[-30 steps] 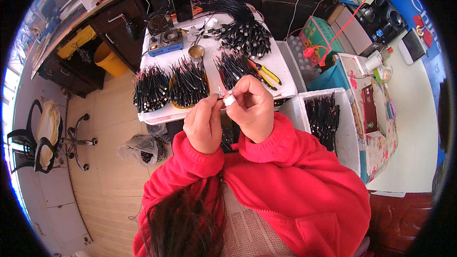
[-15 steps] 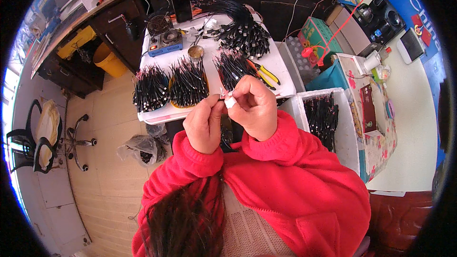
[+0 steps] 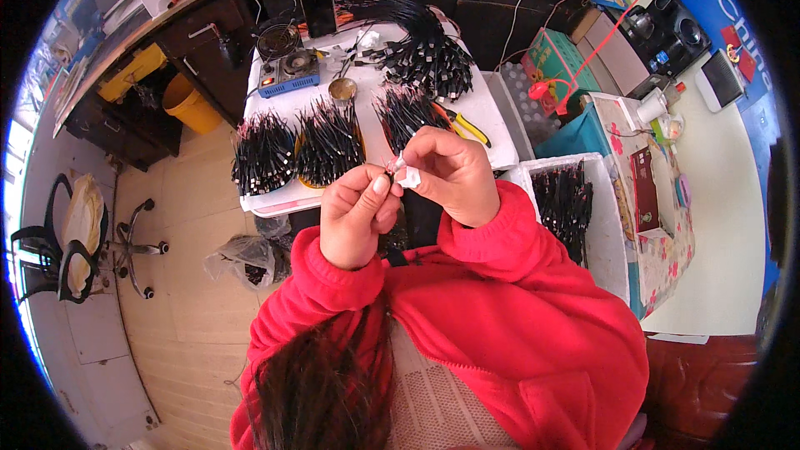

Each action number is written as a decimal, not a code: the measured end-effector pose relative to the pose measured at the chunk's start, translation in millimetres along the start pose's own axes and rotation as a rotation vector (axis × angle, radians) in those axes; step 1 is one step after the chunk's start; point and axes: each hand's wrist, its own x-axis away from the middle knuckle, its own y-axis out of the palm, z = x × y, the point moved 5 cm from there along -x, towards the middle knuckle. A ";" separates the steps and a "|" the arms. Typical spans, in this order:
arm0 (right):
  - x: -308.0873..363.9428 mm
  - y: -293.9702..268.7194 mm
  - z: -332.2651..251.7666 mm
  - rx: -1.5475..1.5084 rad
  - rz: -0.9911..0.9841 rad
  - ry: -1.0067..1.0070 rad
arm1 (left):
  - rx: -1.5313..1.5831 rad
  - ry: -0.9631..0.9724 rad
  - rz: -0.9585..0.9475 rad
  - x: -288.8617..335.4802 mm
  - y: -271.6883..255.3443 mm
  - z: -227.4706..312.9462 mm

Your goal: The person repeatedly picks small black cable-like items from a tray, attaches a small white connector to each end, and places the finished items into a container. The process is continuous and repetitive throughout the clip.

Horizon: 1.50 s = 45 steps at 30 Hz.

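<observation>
My left hand (image 3: 357, 213) and my right hand (image 3: 450, 173) meet in front of my chest, fingertips together. Between them I pinch a small whitish piece (image 3: 406, 173) with a thin dark cable end (image 3: 390, 172) at it. Both arms wear red sleeves. Just beyond the hands stands a white table (image 3: 492, 117) carrying bundles of short black cables (image 3: 329, 143), (image 3: 262, 152). How the small piece and the cable end join is too small to tell.
On the table: a blue box-shaped device (image 3: 287, 75), a small round tin (image 3: 342, 90), yellow-handled pliers (image 3: 458, 123), a dark phone (image 3: 317, 8). A white bin (image 3: 608, 233) with black cables stands at my right. Left: yellow bucket (image 3: 190, 104), office chair (image 3: 75, 237), plastic bag (image 3: 242, 258).
Both hands stay together at the same spot; only the fingers have shifted slightly around the small piece.
</observation>
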 end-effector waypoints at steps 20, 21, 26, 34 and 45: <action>4.1 17.6 18.9 -0.571 0.040 0.267 | -0.049 0.088 0.034 5.4 -2.3 -1.1; 3.0 17.0 16.9 -0.548 0.023 0.276 | -0.069 0.084 0.036 5.9 -2.4 -0.9; 1.9 19.1 18.5 -0.568 -0.028 0.380 | -0.175 0.113 -0.001 7.8 -2.1 2.8; 2.6 20.9 42.0 -0.698 0.031 0.348 | -0.230 0.047 0.072 2.8 -13.7 -2.2; -10.1 3.9 77.8 -0.496 0.129 0.338 | -0.257 -0.133 0.159 -12.1 -39.0 -4.9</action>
